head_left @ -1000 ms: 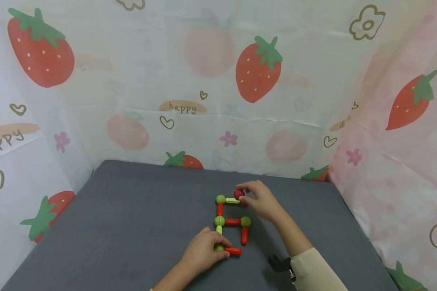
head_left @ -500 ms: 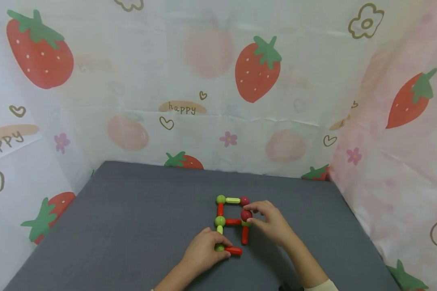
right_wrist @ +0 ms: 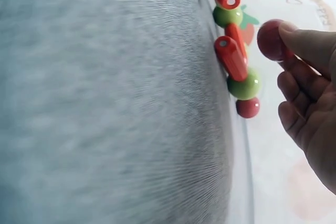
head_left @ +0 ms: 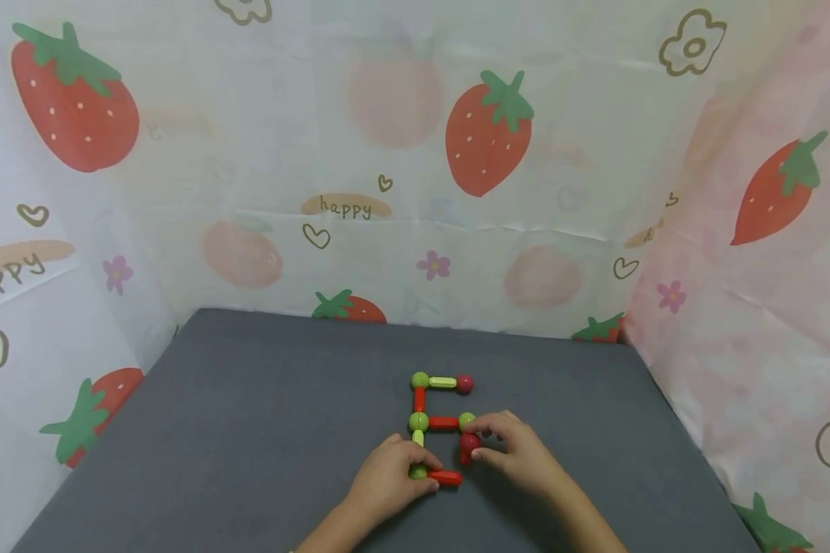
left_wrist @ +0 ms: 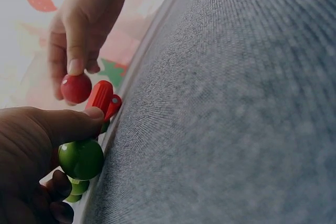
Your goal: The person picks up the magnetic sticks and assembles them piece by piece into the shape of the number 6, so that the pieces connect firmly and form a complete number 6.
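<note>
Between thumb and fingers, my right hand [head_left: 522, 453] pinches a dark red ball [right_wrist: 271, 40], held above the table and over a red rod [right_wrist: 231, 57] that runs down from a green ball [right_wrist: 244, 84]. My left hand [head_left: 390, 474] pinches the near corner of a ball-and-rod figure, by a green ball [left_wrist: 81, 159] with a red rod [head_left: 446, 478] pointing right from it. The figure goes back through a yellow-green rod [head_left: 418, 438], a green ball [head_left: 418, 422] with a red rod [head_left: 444, 423] to the right, then another red rod [head_left: 419, 399].
A green ball [head_left: 420, 380], a yellow-green rod [head_left: 443, 382] and a red ball [head_left: 465, 383] form the figure's far arm. It lies on a dark grey cloth-covered table [head_left: 263, 415]. A strawberry-printed curtain [head_left: 283, 153] surrounds the back and sides.
My right hand has carried the red ball from beside the far red ball toward me, past the middle green ball, to over the right-hand red rod. My left hand keeps its place.
</note>
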`<state>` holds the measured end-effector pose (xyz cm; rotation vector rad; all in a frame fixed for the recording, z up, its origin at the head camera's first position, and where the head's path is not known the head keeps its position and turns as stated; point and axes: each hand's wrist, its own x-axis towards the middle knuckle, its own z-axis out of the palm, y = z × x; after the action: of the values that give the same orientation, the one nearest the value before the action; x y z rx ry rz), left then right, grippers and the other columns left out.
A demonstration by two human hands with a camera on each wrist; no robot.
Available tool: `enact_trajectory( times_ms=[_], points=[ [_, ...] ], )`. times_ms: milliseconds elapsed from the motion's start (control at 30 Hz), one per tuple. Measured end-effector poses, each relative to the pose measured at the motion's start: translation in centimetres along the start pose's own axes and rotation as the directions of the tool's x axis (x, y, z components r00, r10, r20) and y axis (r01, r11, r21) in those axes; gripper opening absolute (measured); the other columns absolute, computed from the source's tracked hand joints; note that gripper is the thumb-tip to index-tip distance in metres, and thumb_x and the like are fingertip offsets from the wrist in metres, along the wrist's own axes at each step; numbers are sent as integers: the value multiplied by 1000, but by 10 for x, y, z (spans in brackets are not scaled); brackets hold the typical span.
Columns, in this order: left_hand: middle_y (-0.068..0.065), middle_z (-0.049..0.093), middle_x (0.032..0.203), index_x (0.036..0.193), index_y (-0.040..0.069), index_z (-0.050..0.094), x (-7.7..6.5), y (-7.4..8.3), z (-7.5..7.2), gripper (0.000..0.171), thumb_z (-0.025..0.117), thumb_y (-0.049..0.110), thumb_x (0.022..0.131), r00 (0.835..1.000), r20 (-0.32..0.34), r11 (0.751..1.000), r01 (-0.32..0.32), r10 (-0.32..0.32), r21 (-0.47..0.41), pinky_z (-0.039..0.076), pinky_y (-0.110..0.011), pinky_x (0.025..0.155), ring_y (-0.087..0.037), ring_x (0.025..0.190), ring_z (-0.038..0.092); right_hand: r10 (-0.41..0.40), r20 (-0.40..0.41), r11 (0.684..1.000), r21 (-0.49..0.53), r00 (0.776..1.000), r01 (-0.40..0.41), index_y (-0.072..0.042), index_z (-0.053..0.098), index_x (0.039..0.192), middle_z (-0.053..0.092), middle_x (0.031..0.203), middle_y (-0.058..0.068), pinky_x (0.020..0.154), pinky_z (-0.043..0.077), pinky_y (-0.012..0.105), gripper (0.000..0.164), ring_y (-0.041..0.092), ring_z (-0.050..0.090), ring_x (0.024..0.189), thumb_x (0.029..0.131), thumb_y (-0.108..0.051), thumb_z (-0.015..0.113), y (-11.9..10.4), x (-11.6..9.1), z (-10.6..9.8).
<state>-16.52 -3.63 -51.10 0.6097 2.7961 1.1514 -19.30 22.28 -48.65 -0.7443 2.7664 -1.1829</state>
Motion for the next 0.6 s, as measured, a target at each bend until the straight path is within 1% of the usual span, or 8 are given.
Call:
enact_trajectory(
  times_ms=[167,333,433,600],
  points=[
    [21,67,83,93,34,82,0,1,0,17,90,30,78,1000,-22,1000,-16,16,6,39,-22,62,-5,71,43,29,24,1000,12,999,-29,-29,73,120,66,115,-12,89,50,37,34,14,58,104,88,-25,82,2,-6,1],
    [22,68,84,94,34,82,0,1,0,17,89,30,78,1000,-15,1000,-16,16,-4,40,-22,63,-5,72,44,28,47,999,20,999,-29,-28,73,117,67,112,-12,90,50,38,33,16,59,103,86,-28,84,5,-12,0],
    [22,68,84,93,34,82,0,0,0,17,89,30,78,1000,-13,1000,-13,13,-9,40,-22,63,-6,71,44,41,79,998,34,996,-43,-30,74,116,68,114,-13,93,50,37,32,17,59,105,85,-31,84,5,-15,0],
    [21,67,83,93,35,82,1,-1,1,18,90,31,78,1000,-16,1000,-13,13,-1,40,-22,62,-5,71,44,70,150,996,51,986,-78,-33,74,114,67,117,-14,95,49,33,30,13,59,111,85,-33,84,6,-19,0]
  ],
)
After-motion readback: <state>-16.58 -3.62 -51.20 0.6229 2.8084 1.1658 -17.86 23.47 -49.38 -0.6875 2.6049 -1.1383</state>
